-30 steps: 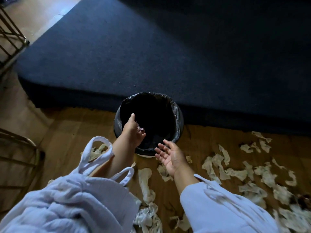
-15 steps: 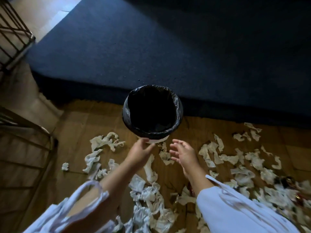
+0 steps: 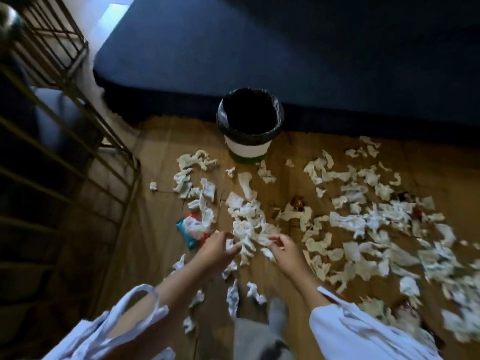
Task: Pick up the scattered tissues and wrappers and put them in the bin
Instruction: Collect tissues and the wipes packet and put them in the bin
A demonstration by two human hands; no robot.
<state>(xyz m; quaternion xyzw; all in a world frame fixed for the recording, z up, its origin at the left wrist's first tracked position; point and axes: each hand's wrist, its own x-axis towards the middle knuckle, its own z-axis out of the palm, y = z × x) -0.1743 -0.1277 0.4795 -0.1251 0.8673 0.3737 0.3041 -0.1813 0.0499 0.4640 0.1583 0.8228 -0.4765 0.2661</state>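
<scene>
Left hand [image 3: 218, 249] and right hand [image 3: 285, 252], fingers curled, each pinch tissues [image 3: 249, 224] heaped on the floor [image 3: 155, 216] between them. A wrapper [image 3: 191, 227] lies just left of the left hand. The bin [image 3: 246, 149] stands well beyond both.

Dim overall, warm cast on the wooden floor [image 3: 161, 242]. Lit from upper left: pale patch [image 3: 114, 16] beside the bed [image 3: 285, 48] corner. Near-black across the bed, texture lost toward top right. Crushed to pure black inside the bin [image 3: 246, 149]. Reasonably sharp on the tissues [image 3: 249, 224] mid-frame; heavily smeared by motion blur toward the right edge and bottom right. Soft and dark on the metal rack [image 3: 133, 193] at left, bars bowed by wide-angle distortion. Blurred, bluish-white on both sleeves [image 3: 363, 333] at the bottom.
</scene>
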